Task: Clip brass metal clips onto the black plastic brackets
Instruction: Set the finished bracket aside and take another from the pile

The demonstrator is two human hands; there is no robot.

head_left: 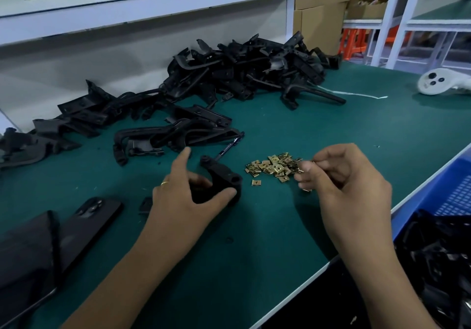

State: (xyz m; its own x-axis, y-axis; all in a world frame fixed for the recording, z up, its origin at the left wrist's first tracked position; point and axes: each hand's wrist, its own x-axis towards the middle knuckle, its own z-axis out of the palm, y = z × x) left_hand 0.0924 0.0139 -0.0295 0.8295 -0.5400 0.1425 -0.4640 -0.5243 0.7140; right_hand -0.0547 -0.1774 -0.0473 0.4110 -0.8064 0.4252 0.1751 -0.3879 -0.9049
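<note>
A: Two hands over the green desk (280,226); what does the left hand (183,196) hold?

B: A black bracket (224,178) lying on the desk; thumb and fingers curl around it, the index finger pointing toward twelve o'clock.

A: And the right hand (349,183)?

B: Its fingers are bunched together, pinching a brass clip (314,161); the loose heap of brass clips (274,167) lies just at its nine o'clock.

A: More brackets?

B: A big pile of brackets (229,79) at twelve o'clock; a pen (228,147) beside the held one.
</note>
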